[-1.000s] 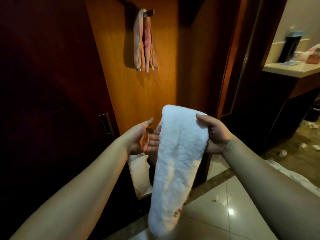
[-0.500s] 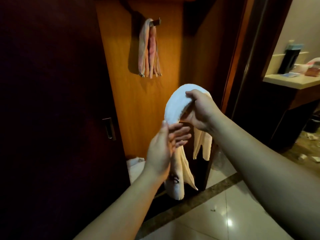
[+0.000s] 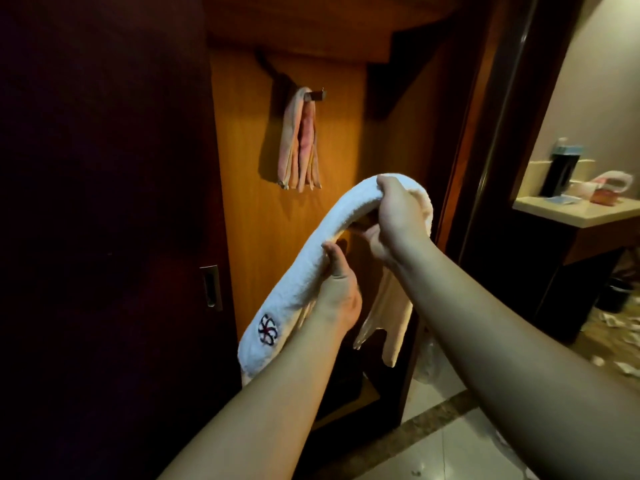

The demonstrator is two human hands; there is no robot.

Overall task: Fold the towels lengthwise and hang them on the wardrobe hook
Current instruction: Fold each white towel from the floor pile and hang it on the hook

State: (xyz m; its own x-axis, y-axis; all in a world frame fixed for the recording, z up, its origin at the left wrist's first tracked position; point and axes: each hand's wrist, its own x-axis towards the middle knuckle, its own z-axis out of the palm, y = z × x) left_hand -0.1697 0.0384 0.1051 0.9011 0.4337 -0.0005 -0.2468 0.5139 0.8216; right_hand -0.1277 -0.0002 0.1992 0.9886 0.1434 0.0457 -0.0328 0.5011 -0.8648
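The towel (image 3: 311, 258) is nubby white terry cloth. The wardrobe panel (image 3: 256, 237) is smooth, satin orange wood. The floor (image 3: 460, 441) is glossy tile; the hook (image 3: 317, 95) looks metal.

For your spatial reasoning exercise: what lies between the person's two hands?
In the head view, a folded white towel spans from the left hand up to the right hand; both grip it.

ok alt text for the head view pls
Two bare hands hold a folded white terry towel, right hand gripping its top, left hand lower down, before a wooden wardrobe panel where a pinkish towel hangs from a hook.
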